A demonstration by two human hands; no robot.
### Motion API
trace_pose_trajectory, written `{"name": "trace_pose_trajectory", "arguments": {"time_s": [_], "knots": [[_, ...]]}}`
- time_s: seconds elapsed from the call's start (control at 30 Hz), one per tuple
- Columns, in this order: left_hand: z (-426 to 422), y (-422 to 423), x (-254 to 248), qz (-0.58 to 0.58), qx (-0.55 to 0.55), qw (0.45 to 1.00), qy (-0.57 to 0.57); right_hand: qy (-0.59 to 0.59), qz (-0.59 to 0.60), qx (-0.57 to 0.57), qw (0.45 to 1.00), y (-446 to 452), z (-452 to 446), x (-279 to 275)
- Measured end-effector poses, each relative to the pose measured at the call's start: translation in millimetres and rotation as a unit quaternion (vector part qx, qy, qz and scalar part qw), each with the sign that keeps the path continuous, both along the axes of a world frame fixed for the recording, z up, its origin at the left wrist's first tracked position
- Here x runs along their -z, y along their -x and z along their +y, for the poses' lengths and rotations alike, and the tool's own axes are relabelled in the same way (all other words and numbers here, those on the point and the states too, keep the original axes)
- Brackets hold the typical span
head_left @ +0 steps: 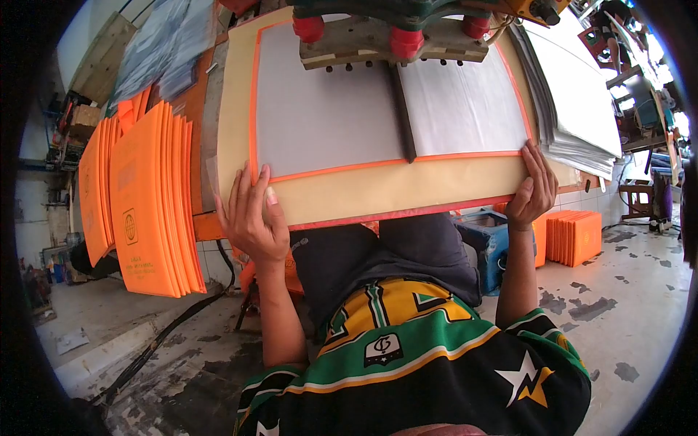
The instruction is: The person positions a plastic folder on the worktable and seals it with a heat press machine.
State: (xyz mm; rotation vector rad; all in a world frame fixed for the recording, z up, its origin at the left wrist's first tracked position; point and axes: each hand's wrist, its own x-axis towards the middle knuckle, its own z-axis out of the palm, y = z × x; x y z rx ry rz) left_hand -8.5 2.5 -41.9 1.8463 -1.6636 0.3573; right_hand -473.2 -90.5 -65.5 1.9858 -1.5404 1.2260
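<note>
An orange-edged folder cover [331, 109] lies opened out on a cream board [392, 182], its grey and white inner panels facing up. A dark strip [404, 109] runs down between the panels. My left hand [254, 214] rests at the cover's near left corner, fingers stretched out and thumb apart. At the near right corner my right hand [533, 185] touches the orange edge with its fingertips, the thumb lower down. Both hands lie on the board's sides without wrapping round anything visible. Over the cover's far edge hangs a machine head [392, 42] with red round fittings.
Orange folders [149, 196] stand stacked at the left, below clear plastic sheets [163, 43]. White sheets [571, 80] are piled at the right. Further orange folders [573, 236] and a blue crate [486, 236] are on the floor. A black cable [156, 341] runs along the left.
</note>
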Motion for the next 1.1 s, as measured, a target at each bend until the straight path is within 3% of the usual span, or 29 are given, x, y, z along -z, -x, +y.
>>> {"name": "trace_pose_trajectory", "arguments": {"time_s": [1.1], "knots": [[0.1, 0.5, -2.2, 0.004, -0.003, 1.0, -0.001, -0.011, 0.003, 0.005, 1.0, 2.8, 0.0, 2.3]]}}
